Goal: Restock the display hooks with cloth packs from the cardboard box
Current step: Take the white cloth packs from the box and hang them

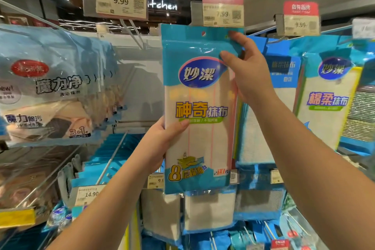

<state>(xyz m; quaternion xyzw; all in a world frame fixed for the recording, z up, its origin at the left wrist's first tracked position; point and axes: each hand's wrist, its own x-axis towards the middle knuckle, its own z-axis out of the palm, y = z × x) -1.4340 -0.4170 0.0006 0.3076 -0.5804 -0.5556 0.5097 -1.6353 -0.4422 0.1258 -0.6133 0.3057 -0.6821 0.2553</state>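
Observation:
A tall blue-and-white cloth pack [199,107] is held upright in front of the display, just below the 7.99 price tag [222,13]. My right hand [248,71] pinches its upper right corner, thumb on the front and fingers behind. My left hand [162,142] grips its lower left edge, thumb across the front. The hang hole [203,33] at the pack's top sits below the tag. The hook behind it is hidden by the pack. An empty double-wire hook [134,32] juts out under the 9.99 tag [120,2]. The cardboard box is out of view.
Clear packs of cleaning cloths [52,95] hang at the left. Blue cotton-cloth packs [328,99] hang at the right under another 9.99 tag [300,24]. Lower hooks carry more blue packs [215,211] and a 14.90 label [89,195].

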